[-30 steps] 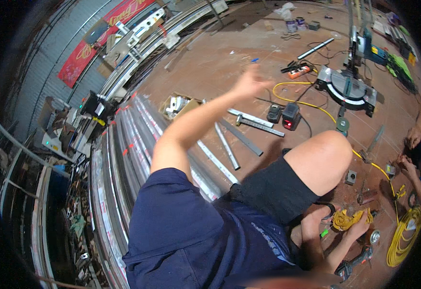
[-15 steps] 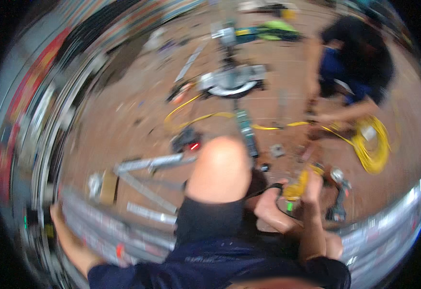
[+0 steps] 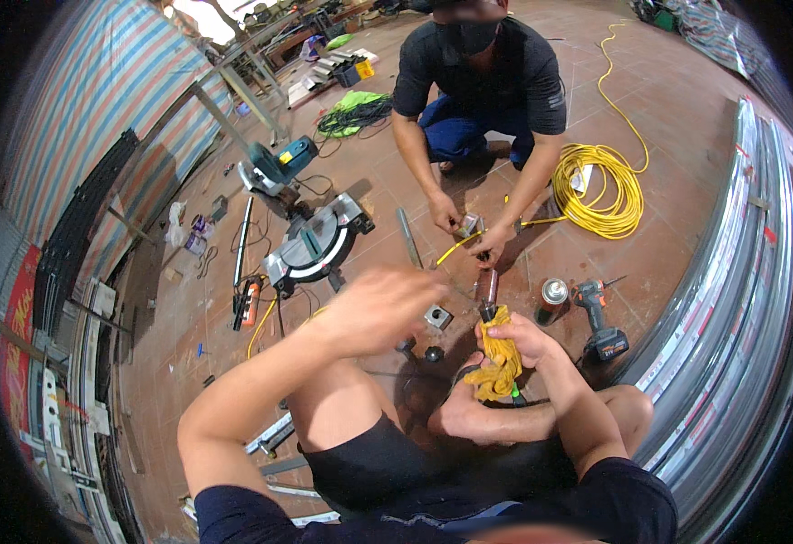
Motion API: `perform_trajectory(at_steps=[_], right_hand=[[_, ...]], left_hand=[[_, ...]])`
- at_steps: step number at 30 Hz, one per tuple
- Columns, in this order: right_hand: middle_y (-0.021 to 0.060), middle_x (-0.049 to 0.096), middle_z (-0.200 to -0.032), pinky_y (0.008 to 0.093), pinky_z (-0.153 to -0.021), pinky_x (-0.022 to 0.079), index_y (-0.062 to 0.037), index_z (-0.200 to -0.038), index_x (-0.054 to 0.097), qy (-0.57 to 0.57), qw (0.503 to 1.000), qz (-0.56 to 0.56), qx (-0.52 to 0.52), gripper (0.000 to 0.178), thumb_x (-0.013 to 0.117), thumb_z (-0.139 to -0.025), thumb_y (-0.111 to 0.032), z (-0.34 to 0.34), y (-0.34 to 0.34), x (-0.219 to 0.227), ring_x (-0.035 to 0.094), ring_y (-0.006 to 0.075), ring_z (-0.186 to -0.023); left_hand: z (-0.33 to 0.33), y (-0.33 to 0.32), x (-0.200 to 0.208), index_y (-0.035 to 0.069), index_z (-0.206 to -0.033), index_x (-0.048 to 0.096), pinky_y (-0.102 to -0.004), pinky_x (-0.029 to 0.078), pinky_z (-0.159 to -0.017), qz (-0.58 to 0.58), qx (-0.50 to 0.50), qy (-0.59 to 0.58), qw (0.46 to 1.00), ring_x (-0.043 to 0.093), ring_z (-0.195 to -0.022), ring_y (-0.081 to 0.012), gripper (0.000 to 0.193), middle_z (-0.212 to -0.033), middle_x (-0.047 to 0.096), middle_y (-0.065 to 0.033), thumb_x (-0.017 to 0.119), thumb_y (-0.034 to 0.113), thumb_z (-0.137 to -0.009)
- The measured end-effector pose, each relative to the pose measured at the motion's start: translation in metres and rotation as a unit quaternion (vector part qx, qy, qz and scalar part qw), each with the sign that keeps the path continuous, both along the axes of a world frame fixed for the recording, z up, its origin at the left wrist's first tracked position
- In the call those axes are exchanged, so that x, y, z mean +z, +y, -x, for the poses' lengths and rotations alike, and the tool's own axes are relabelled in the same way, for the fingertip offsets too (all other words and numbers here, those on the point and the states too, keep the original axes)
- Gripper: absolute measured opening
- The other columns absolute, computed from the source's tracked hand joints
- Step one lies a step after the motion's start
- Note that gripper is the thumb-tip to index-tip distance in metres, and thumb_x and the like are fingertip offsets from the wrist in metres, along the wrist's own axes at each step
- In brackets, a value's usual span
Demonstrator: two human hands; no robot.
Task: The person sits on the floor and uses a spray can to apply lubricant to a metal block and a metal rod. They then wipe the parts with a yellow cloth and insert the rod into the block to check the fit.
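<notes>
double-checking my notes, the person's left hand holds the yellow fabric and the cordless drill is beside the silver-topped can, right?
Not quite: the head view shows the right hand holding the yellow fabric, not the left hand. The cordless drill is beside the silver-topped can.

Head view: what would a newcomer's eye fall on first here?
Probably the bright yellow coil of cable on the reddish tiled floor, to the right of the crouching co-worker in a dark shirt at top centre. At lower centre, the crumpled yellow cloth in the person's right hand also stands out. Left of centre, a teal-and-silver mitre saw stands beyond the left hand.
</notes>
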State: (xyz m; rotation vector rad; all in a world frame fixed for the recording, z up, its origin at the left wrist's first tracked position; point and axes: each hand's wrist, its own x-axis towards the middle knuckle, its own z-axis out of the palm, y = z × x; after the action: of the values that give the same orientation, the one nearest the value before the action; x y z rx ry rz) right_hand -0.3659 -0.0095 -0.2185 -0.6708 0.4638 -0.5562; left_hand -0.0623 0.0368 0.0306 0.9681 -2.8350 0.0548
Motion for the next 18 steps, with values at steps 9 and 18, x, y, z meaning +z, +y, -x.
perform_trajectory(at_steps=[9,18], right_hand=[[0.0162,0.079,-0.120,0.0452,-0.101,0.066,0.0028,-0.133,0.070,-0.102,0.989,-0.046,0.100,0.038,0.080,-0.099,-0.010,0.009,-0.008,-0.024,0.080,0.0292,-0.109],[0.0124,0.075,-0.109,0.0415,-0.089,0.064,0.0021,-0.127,0.070,-0.113,0.988,-0.051,0.091,0.035,0.082,-0.097,-0.013,-0.003,-0.009,-0.026,0.076,0.0249,-0.098]], left_hand=[[0.091,-0.070,-0.113,0.005,-0.131,0.065,-0.0432,0.053,-0.101,0.061,-0.154,-0.128,0.978,0.068,-0.123,-0.0282,0.041,-0.125,0.069,-0.0113,0.065,0.026,-0.096],[0.084,-0.071,-0.153,0.011,-0.105,0.064,-0.0394,0.053,-0.081,0.108,-0.050,-0.086,0.989,0.069,-0.084,-0.0254,0.022,-0.096,0.066,-0.0050,0.068,0.025,-0.089]])
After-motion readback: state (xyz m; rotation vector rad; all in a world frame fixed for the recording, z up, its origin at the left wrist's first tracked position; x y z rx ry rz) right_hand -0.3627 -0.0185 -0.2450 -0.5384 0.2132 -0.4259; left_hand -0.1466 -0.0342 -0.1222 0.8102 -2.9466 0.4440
